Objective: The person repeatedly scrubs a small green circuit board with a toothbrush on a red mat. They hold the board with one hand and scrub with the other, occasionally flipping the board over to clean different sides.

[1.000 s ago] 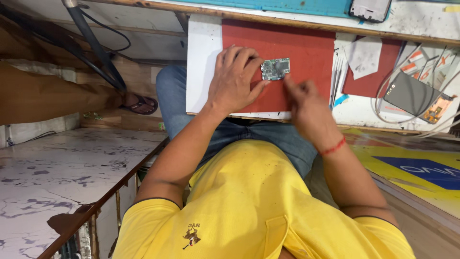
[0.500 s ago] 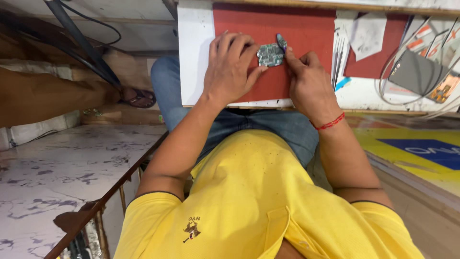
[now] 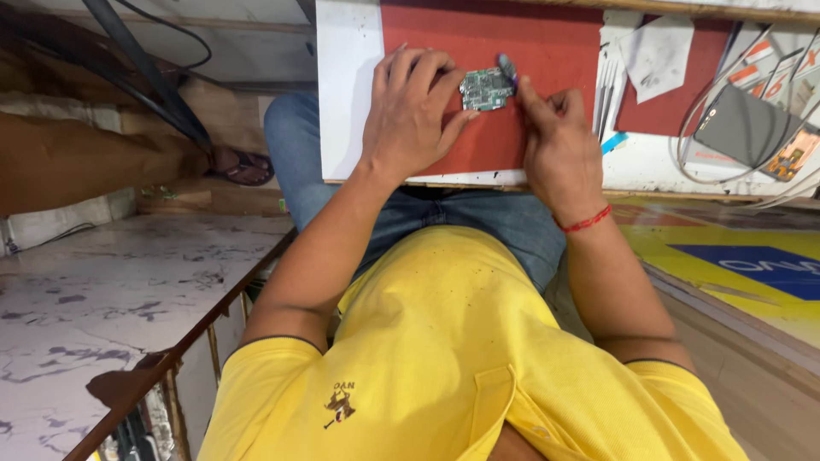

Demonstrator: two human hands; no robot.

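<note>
A small green circuit board (image 3: 485, 89) lies on a red mat (image 3: 547, 34) that covers a white work board (image 3: 348, 94) across my lap. My left hand (image 3: 412, 115) rests on the mat and pinches the circuit board's left side between thumb and fingers. My right hand (image 3: 557, 147), with a red thread at the wrist, grips a thin tool with a bluish handle (image 3: 508, 68). The tool's tip sits at the circuit board's upper right corner.
Metal tweezers (image 3: 608, 81) and a folded paper (image 3: 658, 53) lie right of the mat. A grey flat device (image 3: 739, 124) with white cables sits far right. A sandalled foot (image 3: 243, 166) and black cables are at left, above a marble floor (image 3: 94, 290).
My right hand rose from beside the circuit board and now holds the tool at the board's upper right corner. My left hand stays on the board. The view moved closer.
</note>
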